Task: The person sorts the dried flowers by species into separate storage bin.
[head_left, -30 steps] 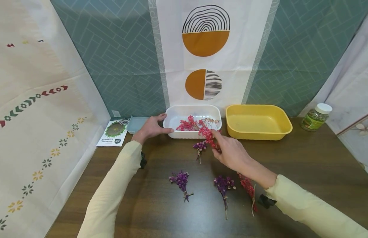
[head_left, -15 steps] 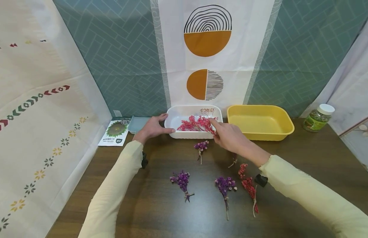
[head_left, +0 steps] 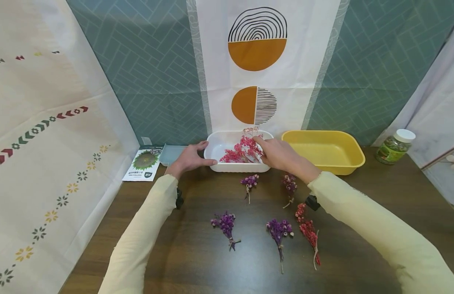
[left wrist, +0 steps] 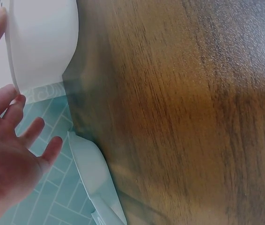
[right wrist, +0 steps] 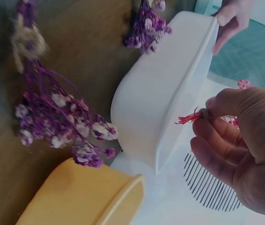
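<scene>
My left hand (head_left: 191,158) grips the left end of a white plastic tub (head_left: 237,167), thumb at the front rim and index finger farther back. In the right wrist view my right hand (right wrist: 245,136) pinches the tied stem end of a small bunch of pink dried flowers (right wrist: 187,118). The head view has these blossoms leaning up inside the tub's right part. Another pink bunch (head_left: 232,155) lies in the tub beside them. In front on the table are several purple dried-flower bunches (head_left: 224,223) and one red bunch (head_left: 307,228), tied with twine.
A yellow tub (head_left: 324,153) stands right of the white one, behind my right forearm. A green-labelled jar (head_left: 395,147) with a white lid stands at the far right. A sunflower seed packet (head_left: 141,165) and a pale blue tray (head_left: 171,154) lie left of my left hand.
My right hand has carried the pink bunch from over the front rim back and left into the white tub, its blossoms now tilting upward. The left hand stays at the tub's end.
</scene>
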A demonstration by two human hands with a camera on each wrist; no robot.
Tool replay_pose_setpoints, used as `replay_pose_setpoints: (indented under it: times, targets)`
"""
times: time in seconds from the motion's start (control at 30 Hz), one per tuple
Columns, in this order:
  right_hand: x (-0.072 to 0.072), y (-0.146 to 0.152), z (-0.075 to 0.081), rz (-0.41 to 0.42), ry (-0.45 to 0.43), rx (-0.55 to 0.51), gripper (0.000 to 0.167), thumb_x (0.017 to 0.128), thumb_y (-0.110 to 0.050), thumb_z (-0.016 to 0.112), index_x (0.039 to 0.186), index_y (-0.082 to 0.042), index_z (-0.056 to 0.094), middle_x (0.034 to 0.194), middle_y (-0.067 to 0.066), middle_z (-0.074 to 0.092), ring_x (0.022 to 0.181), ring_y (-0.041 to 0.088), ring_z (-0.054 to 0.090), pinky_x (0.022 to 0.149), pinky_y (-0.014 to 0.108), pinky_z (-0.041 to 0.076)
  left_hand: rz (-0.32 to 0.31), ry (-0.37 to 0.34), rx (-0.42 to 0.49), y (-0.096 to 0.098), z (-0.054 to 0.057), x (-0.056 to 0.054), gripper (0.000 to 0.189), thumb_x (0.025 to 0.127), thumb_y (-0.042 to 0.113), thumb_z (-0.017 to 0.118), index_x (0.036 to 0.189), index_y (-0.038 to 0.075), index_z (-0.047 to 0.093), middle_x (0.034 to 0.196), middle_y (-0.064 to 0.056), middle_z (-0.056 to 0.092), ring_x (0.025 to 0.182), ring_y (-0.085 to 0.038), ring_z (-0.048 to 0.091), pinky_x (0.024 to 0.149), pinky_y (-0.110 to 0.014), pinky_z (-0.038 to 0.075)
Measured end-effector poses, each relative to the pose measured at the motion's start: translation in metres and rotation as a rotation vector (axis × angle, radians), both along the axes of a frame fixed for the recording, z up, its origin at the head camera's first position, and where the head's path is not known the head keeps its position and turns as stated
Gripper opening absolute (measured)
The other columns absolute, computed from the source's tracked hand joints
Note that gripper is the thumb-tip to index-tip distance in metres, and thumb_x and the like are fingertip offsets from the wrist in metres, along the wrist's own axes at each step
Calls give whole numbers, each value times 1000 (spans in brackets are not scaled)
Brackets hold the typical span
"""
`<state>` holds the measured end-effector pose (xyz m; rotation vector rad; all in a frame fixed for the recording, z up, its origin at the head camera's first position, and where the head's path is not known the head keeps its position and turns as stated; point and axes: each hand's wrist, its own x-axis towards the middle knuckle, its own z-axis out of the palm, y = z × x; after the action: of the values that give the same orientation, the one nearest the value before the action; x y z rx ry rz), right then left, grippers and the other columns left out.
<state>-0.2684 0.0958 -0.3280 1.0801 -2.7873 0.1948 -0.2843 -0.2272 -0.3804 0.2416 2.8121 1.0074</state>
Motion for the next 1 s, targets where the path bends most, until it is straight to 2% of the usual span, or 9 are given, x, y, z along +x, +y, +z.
replay_pose_setpoints:
  times: [0.17, 0.4, 0.57, 0.67, 0.8, 1.0]
  targets:
    - [-15, -6, 0, -10, -65, 56, 61, 88, -9, 74, 141, -1, 43, 84, 11, 64, 66, 24, 59, 56, 38, 50, 6, -4, -1, 0, -1, 0, 101, 77, 53, 82, 156, 13, 34, 162, -8, 27, 147, -32, 25, 112, -54, 32]
    - [-29, -11, -4, -31, -122, 92, 64, 89, -9, 72, 145, -3, 41, 96, 15, 66, 76, 28, 63, 63, 41, 53, 0, 13, 1, -1, -3, -1, 102, 76, 54, 82, 156, 11, 35, 162, -8, 28, 147, -32, 26, 112, -53, 31]
    - [-34, -16, -7, -39, -130, 119, 65, 89, -9, 73, 146, -2, 42, 112, 19, 66, 92, 32, 65, 75, 44, 55, -2, 15, -1, -2, -3, -1, 102, 76, 54, 82, 156, 11, 35, 162, -8, 28, 147, -32, 26, 112, -53, 31]
    - [-36, -21, -8, -46, -141, 140, 65, 90, -10, 72, 147, -3, 41, 110, 18, 67, 95, 32, 65, 79, 44, 55, -4, 13, -1, -2, -2, 0, 101, 77, 54, 82, 156, 11, 35, 162, -8, 28, 147, -31, 26, 112, -53, 31]
    - [-37, -28, -9, -70, -166, 167, 66, 92, -11, 70, 150, -7, 39, 96, 14, 68, 86, 30, 66, 76, 45, 55, -6, 13, -6, -1, -2, -1, 100, 77, 54, 82, 156, 11, 36, 161, -8, 29, 147, -31, 26, 112, -52, 31]
    - [-40, -32, -14, -91, -188, 179, 64, 92, -15, 73, 148, -7, 43, 106, 14, 68, 92, 30, 66, 88, 46, 54, 1, 17, -9, -1, -3, -2, 100, 77, 54, 82, 155, 11, 36, 161, -8, 30, 147, -31, 27, 112, -52, 31]
